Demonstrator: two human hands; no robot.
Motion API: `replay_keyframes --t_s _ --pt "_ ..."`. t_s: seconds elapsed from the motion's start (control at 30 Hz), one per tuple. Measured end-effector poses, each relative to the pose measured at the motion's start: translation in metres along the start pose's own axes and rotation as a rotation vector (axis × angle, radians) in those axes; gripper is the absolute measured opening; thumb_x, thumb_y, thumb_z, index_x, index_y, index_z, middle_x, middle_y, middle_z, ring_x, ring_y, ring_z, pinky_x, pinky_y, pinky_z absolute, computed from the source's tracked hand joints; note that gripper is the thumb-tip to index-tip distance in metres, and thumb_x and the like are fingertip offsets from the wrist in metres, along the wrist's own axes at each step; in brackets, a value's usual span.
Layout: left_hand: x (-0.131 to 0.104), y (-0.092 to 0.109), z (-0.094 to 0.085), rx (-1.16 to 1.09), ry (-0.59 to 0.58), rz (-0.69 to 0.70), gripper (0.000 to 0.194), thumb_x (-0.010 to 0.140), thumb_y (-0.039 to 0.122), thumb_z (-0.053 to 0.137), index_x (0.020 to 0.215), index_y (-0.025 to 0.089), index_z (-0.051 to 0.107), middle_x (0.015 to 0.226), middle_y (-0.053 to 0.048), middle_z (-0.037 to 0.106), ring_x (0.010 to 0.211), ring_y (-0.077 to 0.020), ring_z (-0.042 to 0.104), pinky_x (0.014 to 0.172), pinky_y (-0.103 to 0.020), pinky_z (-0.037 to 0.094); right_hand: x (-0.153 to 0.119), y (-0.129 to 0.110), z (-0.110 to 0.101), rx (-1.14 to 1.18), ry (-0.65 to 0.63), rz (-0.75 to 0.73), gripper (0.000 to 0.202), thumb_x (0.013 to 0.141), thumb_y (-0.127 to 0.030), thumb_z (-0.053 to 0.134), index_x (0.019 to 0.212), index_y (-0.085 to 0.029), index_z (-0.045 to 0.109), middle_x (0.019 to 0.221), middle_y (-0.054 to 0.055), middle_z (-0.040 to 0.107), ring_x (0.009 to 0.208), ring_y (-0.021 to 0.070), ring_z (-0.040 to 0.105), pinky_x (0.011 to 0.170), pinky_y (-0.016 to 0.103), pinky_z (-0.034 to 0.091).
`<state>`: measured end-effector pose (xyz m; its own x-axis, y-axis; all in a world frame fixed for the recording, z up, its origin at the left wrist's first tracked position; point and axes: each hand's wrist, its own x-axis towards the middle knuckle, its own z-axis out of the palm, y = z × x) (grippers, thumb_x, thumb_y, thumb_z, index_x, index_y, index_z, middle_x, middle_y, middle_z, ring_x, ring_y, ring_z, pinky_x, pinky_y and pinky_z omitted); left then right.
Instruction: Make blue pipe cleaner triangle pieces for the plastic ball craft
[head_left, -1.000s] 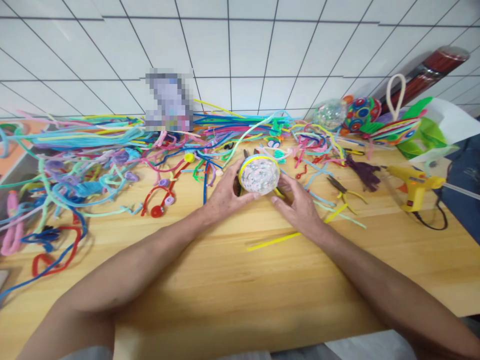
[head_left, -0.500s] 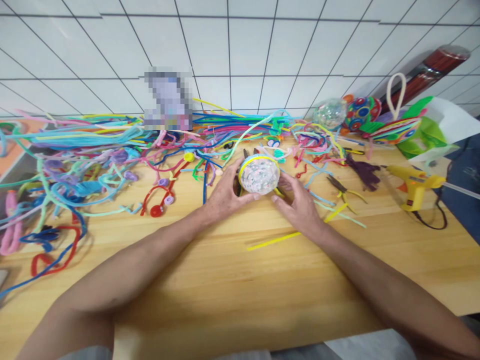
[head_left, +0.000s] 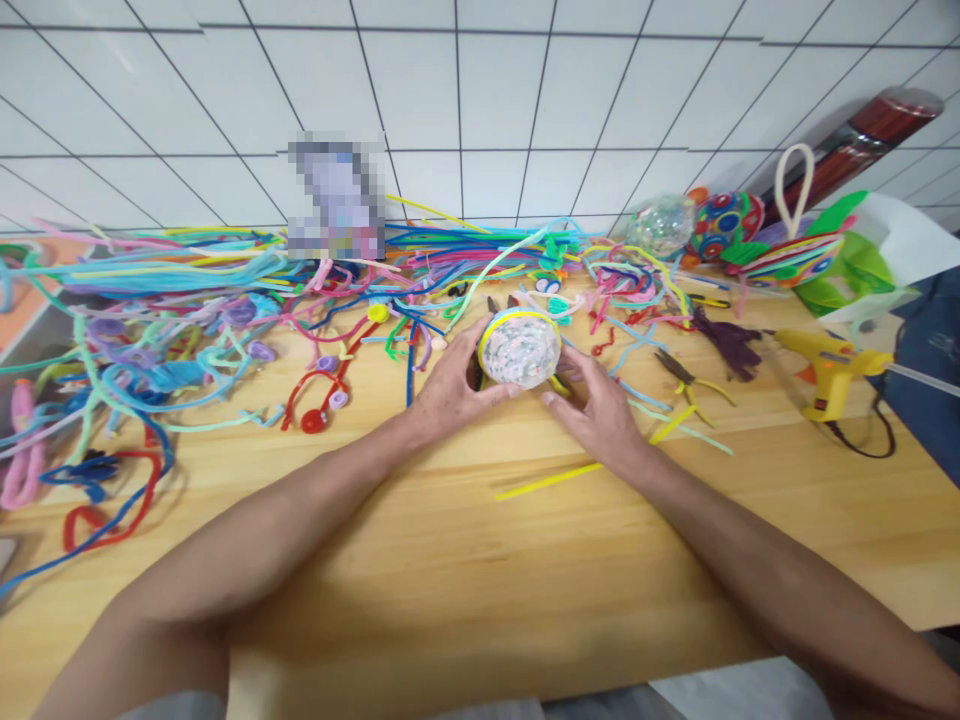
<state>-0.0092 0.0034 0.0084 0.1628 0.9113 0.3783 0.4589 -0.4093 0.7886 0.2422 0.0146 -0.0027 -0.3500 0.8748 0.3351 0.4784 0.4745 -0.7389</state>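
Note:
A clear, glittery ball (head_left: 519, 352) with a yellow pipe cleaner band along its upper edge sits between my hands above the wooden table. My left hand (head_left: 456, 385) is curled round its left side, thumb along the lower front. On the opposite side, my right hand (head_left: 596, 405) has its fingers bent against the ball, the thumb just below them. Behind the ball lie pliers, mostly hidden, with only the dark jaw tips and bits of yellow handle showing. A yellow pipe cleaner strip (head_left: 547, 483) lies partly under my right wrist.
Colourful pipe cleaners (head_left: 187, 270) pile along the tiled wall and the left side. To the right are pliers (head_left: 684, 378), a yellow glue gun (head_left: 829, 370) with its cord, and dark purple fabric (head_left: 724, 343). Another clear ball (head_left: 661, 228) stands near a decorated ball (head_left: 724, 225).

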Motion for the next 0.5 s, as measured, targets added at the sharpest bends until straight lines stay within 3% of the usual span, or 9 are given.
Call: replay_keyframes --t_s 0.5 --pt "-0.0011 0.0016 0.0005 0.0 -0.009 -0.017 0.103 0.079 0.066 0.082 0.161 0.024 0.037 0.163 -0.021 0.048 0.152 -0.0397 0.046 0.126 -0.059 0.038 0.0015 0.0014 0.0012 0.02 -0.011 0.018 0.061 0.091 -0.033 0.072 0.149 -0.026 0.053 0.14 0.015 0.07 0.127 0.0352 0.068 0.109 0.061 0.054"
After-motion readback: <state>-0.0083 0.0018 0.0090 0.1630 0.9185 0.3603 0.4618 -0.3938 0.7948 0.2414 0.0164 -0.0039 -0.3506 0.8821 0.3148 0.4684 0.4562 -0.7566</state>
